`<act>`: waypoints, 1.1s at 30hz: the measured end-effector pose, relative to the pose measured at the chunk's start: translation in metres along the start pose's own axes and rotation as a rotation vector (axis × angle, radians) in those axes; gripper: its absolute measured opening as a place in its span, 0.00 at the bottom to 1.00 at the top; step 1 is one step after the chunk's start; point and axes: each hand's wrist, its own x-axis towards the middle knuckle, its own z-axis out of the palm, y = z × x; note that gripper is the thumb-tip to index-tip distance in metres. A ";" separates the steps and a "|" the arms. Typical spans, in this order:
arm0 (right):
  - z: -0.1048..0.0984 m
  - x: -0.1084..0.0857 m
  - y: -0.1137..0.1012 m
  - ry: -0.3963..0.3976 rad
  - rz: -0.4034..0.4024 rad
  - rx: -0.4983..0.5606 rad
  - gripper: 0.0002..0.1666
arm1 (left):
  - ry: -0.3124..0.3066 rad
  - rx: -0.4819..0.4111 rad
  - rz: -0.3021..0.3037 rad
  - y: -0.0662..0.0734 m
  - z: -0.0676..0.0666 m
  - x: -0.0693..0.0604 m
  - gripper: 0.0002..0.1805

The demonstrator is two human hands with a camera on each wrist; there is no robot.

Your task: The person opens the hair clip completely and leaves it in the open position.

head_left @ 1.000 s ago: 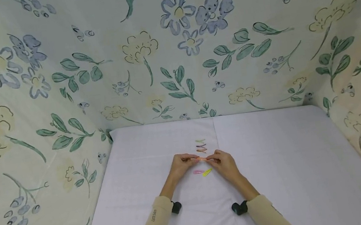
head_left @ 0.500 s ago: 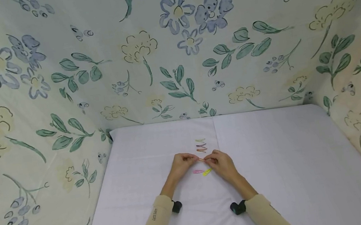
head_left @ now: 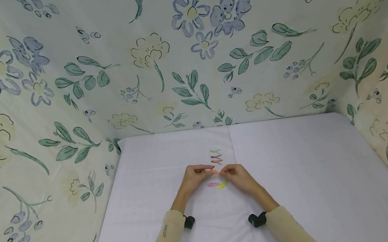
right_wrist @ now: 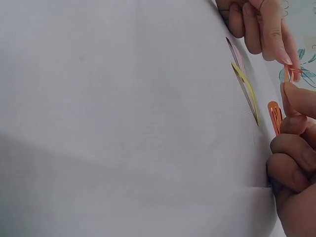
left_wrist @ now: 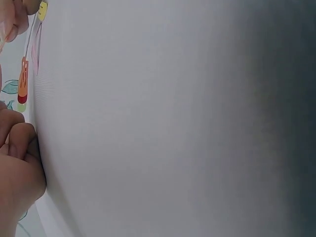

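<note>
Light-orange snap hair clip [head_left: 216, 172] was up off the cloth, held between 2 hands; using it as the reference. Left hand [head_left: 197, 177], to its left, pinched 1 end; right hand [head_left: 238, 177], to its right, pinched the other end, spare fingers curled in. Clip's strips looked slightly apart in the right wrist view, but fingertips covered a lot of it, so couldn't tell if it was fully sprung.

Handling, my read: very light, thin springy metal, stiff until bowed, then prone to snap through. Coating probably smooth, a bit slippery. Hard to break, easy to over-bend. Best hold: fingertip pinch at the 2 ends, thumbs clear of the middle strip.

Beyond it: column of 3 more snap clips, orange clip [left_wrist: 23, 89] nearest, red clip [left_wrist: 22, 98] next, green clip [left_wrist: 21, 107] farthest. On its near side: pink clip [head_left: 212, 184] and yellow clip [head_left: 222, 185], side by side; couldn't tell if they touched. All 5 lay on a white tablecloth [head_left: 297, 164], floral curtain [head_left: 189, 90] past that.

In the way: mainly the fingers themselves. Orange clip and yellow clip sat close enough to get nudged.
</note>
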 end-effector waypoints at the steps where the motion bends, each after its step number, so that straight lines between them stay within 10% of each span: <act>1: 0.000 0.001 0.001 -0.015 -0.003 0.001 0.09 | 0.000 0.004 0.000 0.000 0.000 0.000 0.12; 14: -0.003 0.001 0.003 -0.003 -0.023 0.058 0.11 | -0.001 0.000 0.003 -0.001 0.000 0.002 0.10; 24: -0.008 0.001 -0.002 -0.037 0.127 0.071 0.15 | -0.020 -0.011 0.006 0.000 0.000 0.000 0.11; 33: -0.004 -0.002 0.007 0.023 0.019 0.103 0.12 | 0.004 -0.016 0.000 -0.001 0.002 0.002 0.10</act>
